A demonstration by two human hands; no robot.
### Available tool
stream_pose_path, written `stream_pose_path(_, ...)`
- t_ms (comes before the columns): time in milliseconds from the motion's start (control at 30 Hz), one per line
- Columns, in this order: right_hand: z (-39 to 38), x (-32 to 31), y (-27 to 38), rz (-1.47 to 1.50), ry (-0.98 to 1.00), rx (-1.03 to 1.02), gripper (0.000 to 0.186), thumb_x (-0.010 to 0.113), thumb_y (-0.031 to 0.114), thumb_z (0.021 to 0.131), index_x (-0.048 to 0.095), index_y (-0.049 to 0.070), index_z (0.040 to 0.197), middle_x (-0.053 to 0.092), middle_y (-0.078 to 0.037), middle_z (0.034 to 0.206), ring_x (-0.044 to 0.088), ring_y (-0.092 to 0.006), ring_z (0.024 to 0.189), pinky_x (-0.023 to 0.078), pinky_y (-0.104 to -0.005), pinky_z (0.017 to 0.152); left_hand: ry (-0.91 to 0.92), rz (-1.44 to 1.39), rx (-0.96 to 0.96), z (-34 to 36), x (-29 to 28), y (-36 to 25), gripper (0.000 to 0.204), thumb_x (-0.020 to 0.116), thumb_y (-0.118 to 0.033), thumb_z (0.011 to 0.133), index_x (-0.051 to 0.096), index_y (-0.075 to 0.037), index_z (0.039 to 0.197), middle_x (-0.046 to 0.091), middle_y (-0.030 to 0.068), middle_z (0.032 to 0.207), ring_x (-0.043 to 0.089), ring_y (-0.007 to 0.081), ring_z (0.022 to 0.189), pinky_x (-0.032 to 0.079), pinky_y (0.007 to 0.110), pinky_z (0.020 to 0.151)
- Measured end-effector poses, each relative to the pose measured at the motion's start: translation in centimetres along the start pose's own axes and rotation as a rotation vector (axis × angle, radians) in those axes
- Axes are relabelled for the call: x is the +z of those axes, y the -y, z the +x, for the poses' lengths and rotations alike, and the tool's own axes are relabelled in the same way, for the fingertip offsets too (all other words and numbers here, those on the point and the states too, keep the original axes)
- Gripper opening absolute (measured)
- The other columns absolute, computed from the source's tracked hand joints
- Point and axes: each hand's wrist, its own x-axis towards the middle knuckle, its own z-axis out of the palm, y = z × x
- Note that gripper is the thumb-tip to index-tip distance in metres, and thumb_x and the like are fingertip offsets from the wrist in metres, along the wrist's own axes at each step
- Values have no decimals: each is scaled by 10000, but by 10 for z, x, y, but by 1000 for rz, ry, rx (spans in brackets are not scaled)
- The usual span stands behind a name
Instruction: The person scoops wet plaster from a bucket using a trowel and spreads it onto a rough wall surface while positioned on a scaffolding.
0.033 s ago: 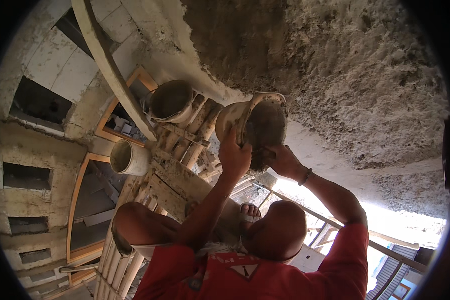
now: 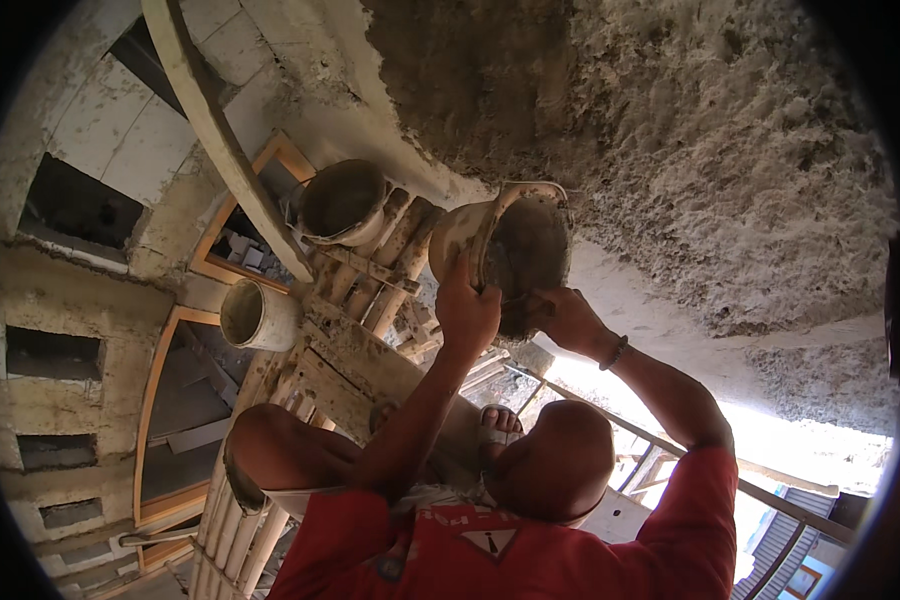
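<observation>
From my distant seat I see the bucket [image 2: 454,240] raised and tilted, mouth turned to the right, beside the rough plaster [image 2: 690,170] in my view. I judge it stiff and not fragile, rather heavy if mortar remains, slippery where wet; rim and base would give good hold. Its pale wall is stained brown, its inside dark. The left hand [image 2: 469,312] is curled around its near side; the right hand [image 2: 570,322] has bent fingers at the lower rim, their grip I cannot tell.
</observation>
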Motion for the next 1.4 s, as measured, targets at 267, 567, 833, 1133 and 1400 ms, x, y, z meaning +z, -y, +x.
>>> stream_pose_path(267,-15,-47,17,-211,-68,61,410,687,270,861,589,117,1228,713,-155,1003,672,-378,954,548,-453,842,-11,-486,-152,13,-31,-5,480,542,40,744,558,24,1224,575,11,778,487,65,576,403,248,485)
stream_pose_path(567,-41,-133,119,-317,-58,-59,434,778,133,750,605,41,1138,695,-160,919,692,-329,836,553,-409,743,-74,-751,-221,22,-48,17,451,512,81,725,579,36,1169,619,10,907,549,88,736,447,226,658)
stream_pose_path(833,-46,-184,174,-29,131,-413,454,815,229,776,664,49,1165,703,-107,865,679,-200,716,561,-346,691,-162,-836,-281,17,-53,67,487,511,76,725,573,36,1206,650,50,995,608,135,833,486,256,745)
stream_pose_path(1133,-32,-291,122,-407,-590,-103,496,596,391,961,594,5,1272,656,-73,783,518,-60,530,430,-217,429,-167,-630,-325,10,-65,62,511,523,75,703,580,49,1210,654,50,996,608,138,837,477,257,750)
stream_pose_path(1400,-36,-182,60,-361,-164,-46,313,718,183,865,603,39,1118,659,-87,851,637,-185,715,542,-333,689,-144,-624,-346,15,-59,58,533,516,87,706,544,56,1238,630,86,1019,582,165,839,472,275,717)
